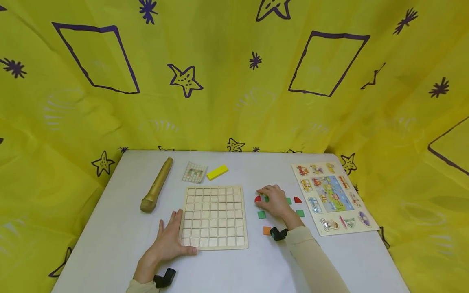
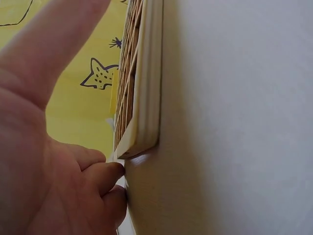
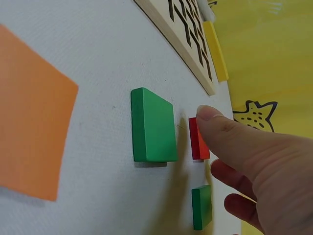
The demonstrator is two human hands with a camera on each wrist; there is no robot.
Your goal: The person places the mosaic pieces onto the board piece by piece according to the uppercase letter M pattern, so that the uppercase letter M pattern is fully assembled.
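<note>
A square wooden grid board [image 1: 214, 217] lies flat in front of me. My left hand [image 1: 166, 244] rests against its lower left corner, fingers spread along the left side and thumb on the near edge. Right of the board, my right hand [image 1: 275, 201] has thumb and index finger around a red quarter-round tile [image 1: 258, 199]. In the right wrist view the thumb covers part of that red tile, which is low over the table. A green square tile [image 3: 156, 127] lies nearer, with an orange tile [image 3: 29, 112] closest to the camera.
More green tiles [image 1: 300, 213] and another red quarter-round tile [image 1: 297, 200] lie by the right hand. Further right is a wooden picture puzzle [image 1: 333, 195]. A gold microphone [image 1: 157, 185], a patterned grid card [image 1: 194, 171] and a yellow block [image 1: 218, 172] lie behind and left.
</note>
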